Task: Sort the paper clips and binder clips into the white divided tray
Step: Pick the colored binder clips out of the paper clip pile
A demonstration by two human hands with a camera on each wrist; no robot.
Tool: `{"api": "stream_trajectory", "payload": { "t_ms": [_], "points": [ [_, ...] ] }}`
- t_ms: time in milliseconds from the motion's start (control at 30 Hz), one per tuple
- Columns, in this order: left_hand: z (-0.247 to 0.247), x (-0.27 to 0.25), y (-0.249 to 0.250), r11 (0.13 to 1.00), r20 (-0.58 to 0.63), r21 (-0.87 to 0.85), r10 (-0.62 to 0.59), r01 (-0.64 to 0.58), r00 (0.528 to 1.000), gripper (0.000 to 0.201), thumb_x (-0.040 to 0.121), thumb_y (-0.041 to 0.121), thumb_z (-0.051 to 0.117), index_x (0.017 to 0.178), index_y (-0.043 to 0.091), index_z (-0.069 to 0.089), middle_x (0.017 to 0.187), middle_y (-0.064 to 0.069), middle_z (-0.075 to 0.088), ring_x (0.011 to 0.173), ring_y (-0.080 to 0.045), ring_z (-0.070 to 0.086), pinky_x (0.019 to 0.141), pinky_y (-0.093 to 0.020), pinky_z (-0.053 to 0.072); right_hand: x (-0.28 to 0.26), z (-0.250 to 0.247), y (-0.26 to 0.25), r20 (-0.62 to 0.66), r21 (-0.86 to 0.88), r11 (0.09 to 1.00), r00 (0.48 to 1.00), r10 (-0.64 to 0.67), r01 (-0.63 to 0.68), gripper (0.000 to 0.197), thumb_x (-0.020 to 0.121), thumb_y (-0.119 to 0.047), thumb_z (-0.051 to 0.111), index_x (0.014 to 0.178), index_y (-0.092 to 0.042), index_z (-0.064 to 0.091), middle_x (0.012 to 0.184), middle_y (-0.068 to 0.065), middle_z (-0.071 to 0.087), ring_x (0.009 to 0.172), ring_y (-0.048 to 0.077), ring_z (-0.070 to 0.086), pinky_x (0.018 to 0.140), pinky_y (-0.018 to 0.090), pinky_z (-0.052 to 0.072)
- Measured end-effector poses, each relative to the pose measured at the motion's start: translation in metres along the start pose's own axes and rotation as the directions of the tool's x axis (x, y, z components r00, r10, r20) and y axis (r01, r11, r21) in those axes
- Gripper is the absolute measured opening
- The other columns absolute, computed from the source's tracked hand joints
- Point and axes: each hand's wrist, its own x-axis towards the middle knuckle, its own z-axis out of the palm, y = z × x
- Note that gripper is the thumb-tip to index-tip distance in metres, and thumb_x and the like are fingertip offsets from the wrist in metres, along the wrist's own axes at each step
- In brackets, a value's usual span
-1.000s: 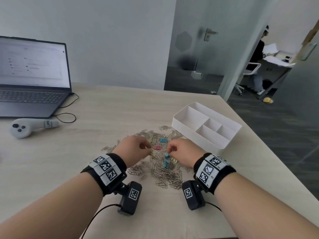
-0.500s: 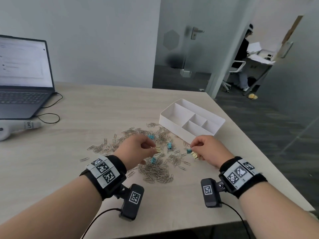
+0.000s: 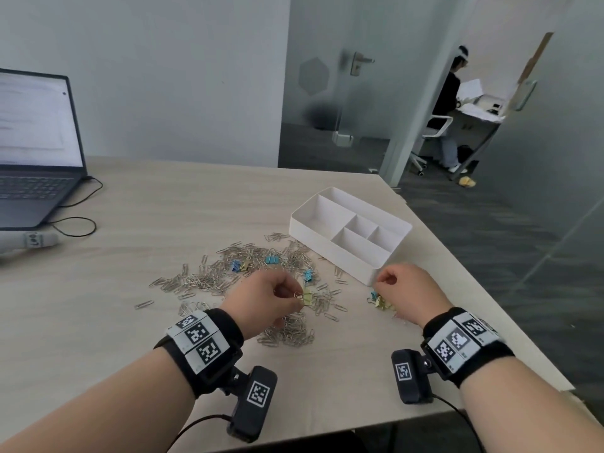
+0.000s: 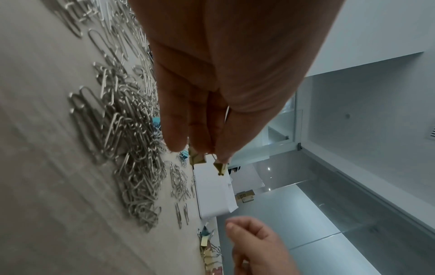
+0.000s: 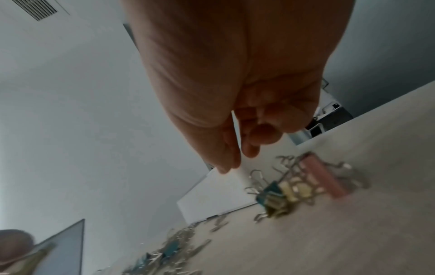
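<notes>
A yellow binder clip (image 3: 306, 297), pinched by its wire handle (image 3: 297, 294) in the left hand (image 3: 261, 299), was pointed beyond the fingertips (image 4: 175, 143) toward the white divided tray (image 3: 330, 246), over paper clips (image 3: 287, 335) on a pale wooden office table (image 3: 163, 204); the right hand (image 3: 405, 289), curled empty, had been moved away from them since a second earlier.

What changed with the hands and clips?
The right hand moved right, out of the silver paper clip pile, and left a bunch of coloured binder clips beside the white divided plastic tray. The left hand stayed there, pinching a yellow binder clip. The tray stays empty.
</notes>
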Motion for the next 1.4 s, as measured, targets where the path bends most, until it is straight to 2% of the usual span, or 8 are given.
{"api": "stream_trajectory", "payload": {
  "t_ms": [233, 467, 700, 800, 900, 1000, 1167, 1400],
  "points": [
    [0.012, -0.005, 0.006, 0.992, 0.067, -0.124, 0.045, -0.036, 0.997, 0.010, 0.082, 0.010, 0.078, 0.086, 0.015, 0.071, 0.074, -0.003, 0.069, 0.067, -0.017, 0.068, 0.065, -0.039, 0.063, -0.031, 0.029, -0.062, 0.380, 0.579, 0.815, 0.895, -0.233, -0.034, 0.031, 0.094, -0.032, 0.068, 0.124, -0.031, 0.060, 0.112, 0.004, 0.068, 0.090, 0.027, 0.074, 0.068, 0.034, 0.059],
    [0.012, -0.012, 0.004, 0.980, 0.045, -0.187, 0.072, -0.063, 0.996, 0.016, 0.084, 0.002, 0.072, 0.095, 0.013, 0.072, 0.082, 0.000, 0.074, 0.072, -0.016, 0.070, 0.069, -0.040, 0.063, -0.031, 0.056, -0.068, 0.438, 0.717, 0.683, 0.852, -0.288, -0.137, 0.013, 0.098, -0.008, 0.062, 0.110, -0.008, 0.066, 0.084, 0.000, 0.069, 0.072, 0.013, 0.066, 0.062, 0.028, 0.056],
    [-0.020, -0.013, -0.008, 0.999, -0.059, 0.013, 0.043, -0.042, 0.997, 0.012, 0.089, 0.025, 0.070, 0.095, 0.035, 0.073, 0.084, 0.009, 0.074, 0.068, -0.006, 0.069, 0.063, -0.030, 0.061, -0.004, 0.036, -0.033, 0.211, 0.135, 0.986, 0.970, -0.121, 0.093, 0.008, 0.084, -0.027, 0.076, 0.089, -0.022, 0.072, 0.083, -0.008, 0.070, 0.073, 0.010, 0.064, 0.070, 0.027, 0.053],
    [-0.043, -0.010, -0.011, 0.987, -0.151, 0.159, 0.060, -0.036, 0.987, 0.010, 0.093, 0.024, 0.066, 0.094, 0.031, 0.072, 0.064, 0.022, 0.065, 0.046, 0.005, 0.053, 0.047, -0.012, 0.043, 0.005, 0.022, -0.017, 0.170, -0.120, 0.987, 0.982, -0.085, 0.107, 0.013, 0.083, -0.027, 0.073, 0.095, -0.021, 0.073, 0.096, -0.008, 0.069, 0.090, 0.012, 0.064, 0.081, 0.025, 0.050],
    [-0.058, -0.004, -0.016, 0.970, -0.175, 0.243, 0.030, 0.014, 0.984, 0.009, 0.091, 0.023, 0.066, 0.090, 0.030, 0.071, 0.071, 0.038, 0.065, 0.056, -0.014, 0.057, 0.054, -0.030, 0.053, 0.011, 0.015, -0.012, 0.211, -0.261, 0.962, 0.977, -0.029, 0.085, 0.018, 0.084, -0.033, 0.071, 0.100, -0.025, 0.069, 0.102, -0.009, 0.067, 0.093, 0.011, 0.063, 0.083, 0.025, 0.049],
    [-0.061, 0.001, -0.019, 0.931, -0.144, 0.364, 0.027, 0.027, 0.989, 0.004, 0.089, 0.031, 0.067, 0.089, 0.033, 0.070, 0.088, 0.026, 0.068, 0.069, -0.018, 0.067, 0.066, -0.030, 0.056, 0.017, 0.011, -0.017, 0.180, -0.449, 0.892, 0.983, 0.038, 0.048, 0.020, 0.083, -0.048, 0.063, 0.097, -0.034, 0.064, 0.097, -0.014, 0.066, 0.081, 0.010, 0.062, 0.077, 0.028, 0.051],
    [-0.046, 0.009, -0.010, 0.825, -0.052, 0.563, -0.018, 0.044, 0.998, 0.024, 0.090, 0.043, 0.060, 0.083, 0.022, 0.071, 0.070, 0.014, 0.059, 0.066, -0.014, 0.065, 0.058, -0.026, 0.052, 0.024, 0.022, -0.047, 0.137, -0.383, 0.920, 0.990, -0.039, 0.090, 0.022, 0.089, -0.050, 0.053, 0.087, -0.031, 0.064, 0.081, -0.011, 0.068, 0.074, 0.011, 0.064, 0.069, 0.029, 0.052],
    [-0.030, 0.021, -0.006, 0.804, 0.027, 0.590, -0.112, 0.075, 0.993, 0.017, 0.086, 0.045, 0.065, 0.085, 0.029, 0.072, 0.078, 0.010, 0.071, 0.072, -0.006, 0.066, 0.068, -0.028, 0.058, 0.039, 0.061, -0.088, 0.184, -0.099, 0.988, 0.978, -0.100, 0.120, 0.028, 0.097, -0.034, 0.051, 0.122, -0.032, 0.062, 0.113, -0.006, 0.065, 0.081, 0.012, 0.064, 0.073, 0.030, 0.052]
  ]
}}
